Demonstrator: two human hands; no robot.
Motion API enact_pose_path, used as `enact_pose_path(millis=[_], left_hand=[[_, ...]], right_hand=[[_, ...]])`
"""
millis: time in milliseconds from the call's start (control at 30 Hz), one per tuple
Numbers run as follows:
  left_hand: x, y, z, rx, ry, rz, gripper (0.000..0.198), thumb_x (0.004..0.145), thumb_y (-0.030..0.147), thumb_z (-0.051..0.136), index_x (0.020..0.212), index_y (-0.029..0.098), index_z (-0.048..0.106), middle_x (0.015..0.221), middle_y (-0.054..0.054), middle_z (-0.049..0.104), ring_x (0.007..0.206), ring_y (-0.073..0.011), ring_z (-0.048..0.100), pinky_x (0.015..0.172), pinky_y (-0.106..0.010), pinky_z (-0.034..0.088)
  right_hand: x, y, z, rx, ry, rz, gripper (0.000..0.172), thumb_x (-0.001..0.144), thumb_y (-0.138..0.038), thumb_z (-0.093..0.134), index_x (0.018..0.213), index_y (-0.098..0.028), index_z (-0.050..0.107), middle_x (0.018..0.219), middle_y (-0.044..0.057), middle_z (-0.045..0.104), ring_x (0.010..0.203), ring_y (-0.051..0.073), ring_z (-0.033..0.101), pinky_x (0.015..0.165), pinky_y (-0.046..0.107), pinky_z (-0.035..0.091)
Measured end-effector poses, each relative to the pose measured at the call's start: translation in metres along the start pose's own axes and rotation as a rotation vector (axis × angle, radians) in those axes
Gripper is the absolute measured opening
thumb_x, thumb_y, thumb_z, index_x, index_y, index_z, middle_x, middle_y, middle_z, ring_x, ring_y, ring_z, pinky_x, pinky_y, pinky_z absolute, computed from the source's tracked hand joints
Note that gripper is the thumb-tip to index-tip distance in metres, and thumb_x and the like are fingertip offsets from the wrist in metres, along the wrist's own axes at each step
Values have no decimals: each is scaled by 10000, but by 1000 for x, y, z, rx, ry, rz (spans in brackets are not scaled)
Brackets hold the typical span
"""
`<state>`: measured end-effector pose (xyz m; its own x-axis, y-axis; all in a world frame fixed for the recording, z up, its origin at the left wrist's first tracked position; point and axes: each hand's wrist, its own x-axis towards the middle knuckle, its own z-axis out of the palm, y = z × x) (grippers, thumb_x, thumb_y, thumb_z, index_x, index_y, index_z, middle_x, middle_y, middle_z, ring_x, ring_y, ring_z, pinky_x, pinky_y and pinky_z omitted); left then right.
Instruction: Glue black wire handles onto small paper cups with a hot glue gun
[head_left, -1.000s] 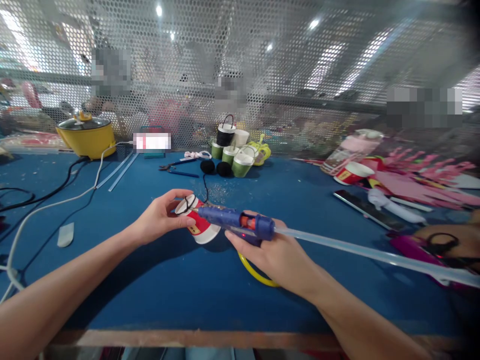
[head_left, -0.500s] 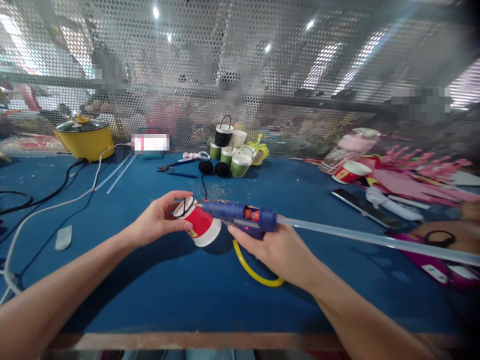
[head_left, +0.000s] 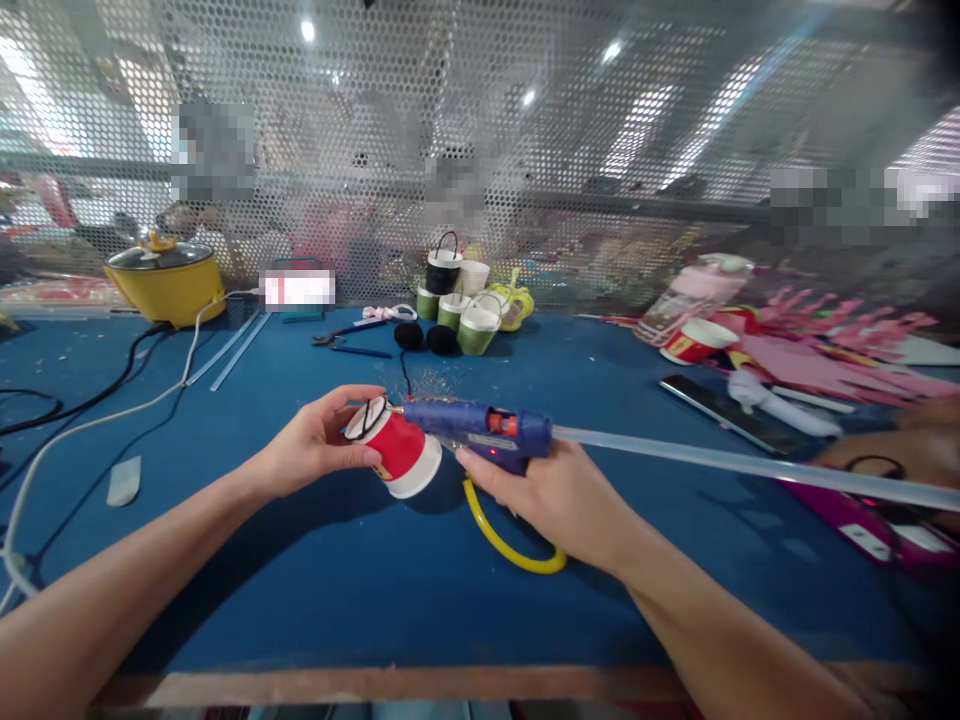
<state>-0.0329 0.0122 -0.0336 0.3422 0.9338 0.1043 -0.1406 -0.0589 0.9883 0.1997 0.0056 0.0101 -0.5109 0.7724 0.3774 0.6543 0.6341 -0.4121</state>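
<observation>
My left hand (head_left: pixel 322 440) is closed on a red and white paper cup (head_left: pixel 405 450), tilted on its side with its rim toward the lower right. Black cord (head_left: pixel 369 416) crosses the cup's white base end. My right hand (head_left: pixel 551 495) grips a blue glue gun (head_left: pixel 480 430), whose nozzle touches or nearly touches the cup beside the cord. A long clear glue stick (head_left: pixel 675 455) sticks out of the gun's back, and a yellow cable (head_left: pixel 510 550) curves below it. Black yarn balls (head_left: pixel 442 339) lie behind the cup.
Green and white cups (head_left: pixel 478 330) stand at the back middle, beside pliers (head_left: pixel 349 340). A yellow pot (head_left: pixel 165 285) is at the back left. On the right are a phone (head_left: pixel 724 412), a bottle (head_left: pixel 694 295), pink pieces (head_left: pixel 840 360) and another person's hand (head_left: pixel 885 460).
The view has shifted slightly. My hands, the cup and the glue gun keep almost the same positions. The other person's hand at the right has moved a little.
</observation>
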Motion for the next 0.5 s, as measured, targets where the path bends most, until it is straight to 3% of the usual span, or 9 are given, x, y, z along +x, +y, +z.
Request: enact_pose_path(millis=[300,500], left_hand=[[-1,2,2,-19,11,-12,584,582,134,732,1109,208,489,1001,-56,621,939,-196,570,829,-346,441],[0,2,1,-8,6,-17,600,584,144,731,1125,209,480,1023,-61,615,931,-192,572,821,-339,444]], right_hand=[[0,-4,-4,-9,-34,43,173,785,-262,503,681,-175,611,635,7,642,582,139,595,519,232,456],[-1,-5,-3,-3,-56,52,172,786,-274,504,727,-168,626,653,12,648,590,138,596,534,233,460]])
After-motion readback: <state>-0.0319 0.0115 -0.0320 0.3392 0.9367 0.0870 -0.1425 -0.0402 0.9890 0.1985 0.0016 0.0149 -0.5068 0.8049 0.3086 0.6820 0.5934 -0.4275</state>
